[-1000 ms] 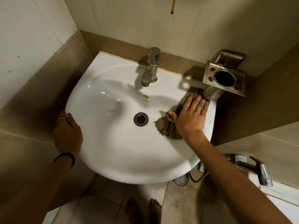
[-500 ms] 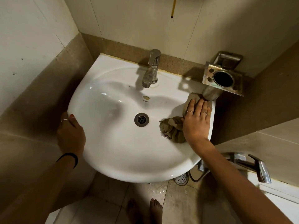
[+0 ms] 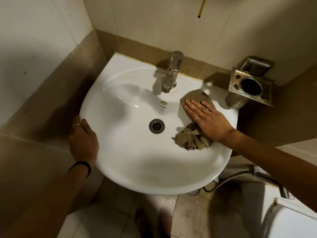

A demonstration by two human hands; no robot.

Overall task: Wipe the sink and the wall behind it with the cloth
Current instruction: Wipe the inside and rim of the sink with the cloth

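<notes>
A white sink is fixed in a tiled corner, with a metal drain in its bowl and a chrome tap at the back. My right hand lies flat on an olive-brown cloth, pressing it onto the sink's right rim just right of the tap. Part of the cloth hangs crumpled into the bowl. My left hand grips the sink's left edge. The wall behind the sink is pale tile above a brown tile band.
A metal toothbrush and cup holder juts from the wall right of the sink, close to my right hand. A hose and spray tap sit lower right beside a white toilet. My bare feet stand on the wet floor.
My right hand has slid the cloth along the right rim toward the back and left, nearer the tap. My left hand has kept its hold on the left edge.
</notes>
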